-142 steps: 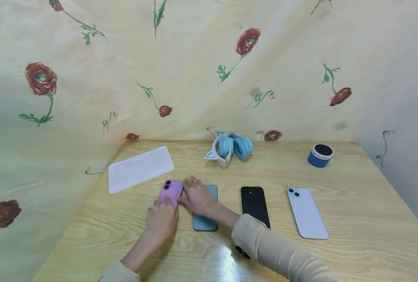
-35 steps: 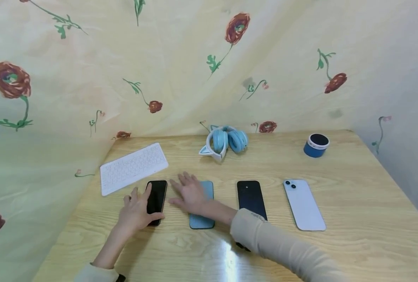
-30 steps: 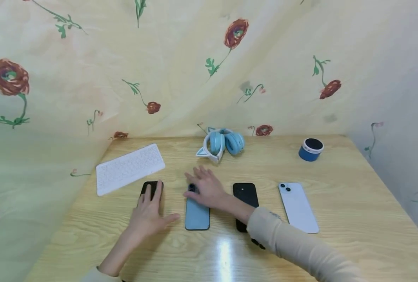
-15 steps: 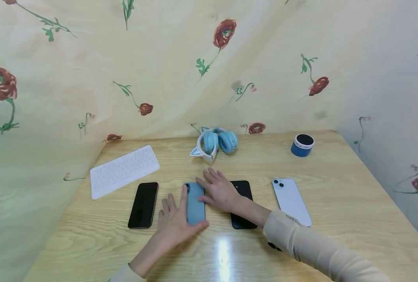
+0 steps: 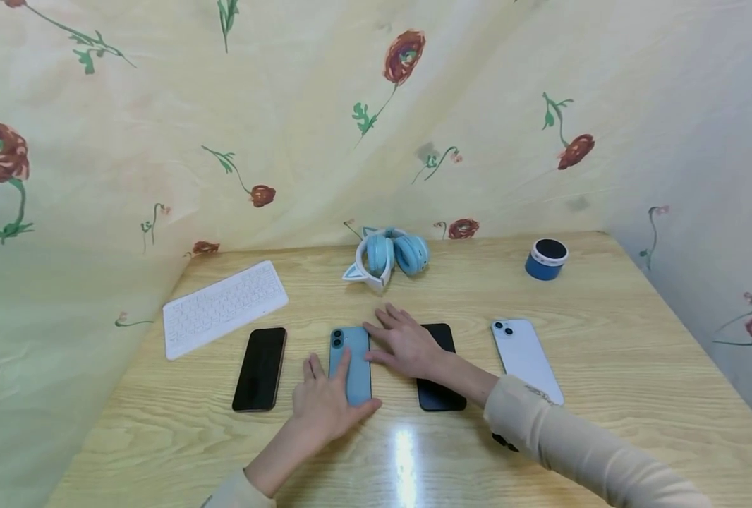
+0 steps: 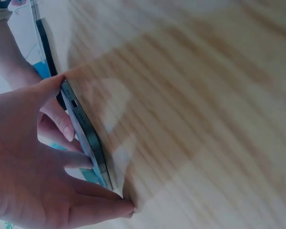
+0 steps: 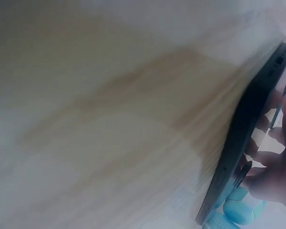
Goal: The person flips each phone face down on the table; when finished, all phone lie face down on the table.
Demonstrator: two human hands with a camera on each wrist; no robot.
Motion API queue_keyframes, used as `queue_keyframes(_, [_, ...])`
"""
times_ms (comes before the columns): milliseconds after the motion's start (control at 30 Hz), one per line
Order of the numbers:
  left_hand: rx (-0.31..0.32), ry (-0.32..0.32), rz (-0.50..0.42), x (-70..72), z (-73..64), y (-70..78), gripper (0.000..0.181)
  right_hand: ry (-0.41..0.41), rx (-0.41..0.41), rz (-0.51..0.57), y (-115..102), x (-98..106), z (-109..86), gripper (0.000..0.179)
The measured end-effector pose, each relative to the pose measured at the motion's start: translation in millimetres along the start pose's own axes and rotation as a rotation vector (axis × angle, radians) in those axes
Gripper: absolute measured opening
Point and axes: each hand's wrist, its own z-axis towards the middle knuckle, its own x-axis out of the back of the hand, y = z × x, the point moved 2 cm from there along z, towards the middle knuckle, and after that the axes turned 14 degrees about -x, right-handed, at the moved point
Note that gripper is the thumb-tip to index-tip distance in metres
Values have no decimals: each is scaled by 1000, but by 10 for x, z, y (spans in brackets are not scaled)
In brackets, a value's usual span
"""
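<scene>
A light-blue phone (image 5: pixel 357 381) lies back up on the table in the head view, its two camera lenses at the top left. My left hand (image 5: pixel 322 406) spreads over its lower part: the index finger lies on the back, the thumb at the bottom right corner. Other left fingers rest at the phone's left side. My right hand (image 5: pixel 408 346) reaches from the right, fingertips and thumb at the blue phone's right edge. Under the right wrist lies a black phone (image 5: pixel 442 395). Left of my left hand a dark-screened phone (image 5: pixel 259 370) lies screen up.
A white phone (image 5: pixel 528 356) lies on the right, back up, partly behind the right sleeve (image 5: pixel 560 437). Farther back are a white keyboard (image 5: pixel 223 308), blue cat-ear headphones (image 5: pixel 385 259) and a small blue speaker (image 5: pixel 546 259). A flowered cloth (image 5: pixel 325 127) hangs behind the table (image 5: pixel 160 423).
The leftmost phone showed its pink back earlier and now lies screen up. Both hands have moved right from it to the blue phone. In the last half second my left index finger came onto its back.
</scene>
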Motion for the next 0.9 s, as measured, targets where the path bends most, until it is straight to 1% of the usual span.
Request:
queue_keyframes(100, [-5,-6,11,15,15,19,103,3,11,1,37,2,-18,64])
queue_keyframes(167, [-21,-2,24,21,27,33,99,4,19,7,50,1,-32,64])
queue_keyframes(300, [-75,58,65,12,53,73,82,9,20,18,59,-6,-54,65])
queue_keyframes(367, [-103,91,103,-6,65,105,76,19,19,26,56,-11,-59,65])
queue_keyframes(433, [-119,107,164,-25,73,142,74,21,15,21,50,-22,-59,65])
queue_keyframes(533, [-114,107,252,-55,80,190,75,24,14,25,33,-33,-49,65])
queue_keyframes(633, [-89,91,294,-63,84,214,79,27,11,47,19,-31,-34,62])
queue_keyframes(700, [-86,84,300,-63,84,217,80,42,7,82,13,-19,-21,59])
queue_keyframes(767, [-95,102,302,-53,85,212,79,66,6,141,11,0,-6,57])
queue_keyframes(833, [-114,131,299,-48,82,195,82,101,11,208,6,22,9,56])
queue_keyframes(900, [-139,183,282,-43,79,171,86,130,17,277,-1,44,22,55])
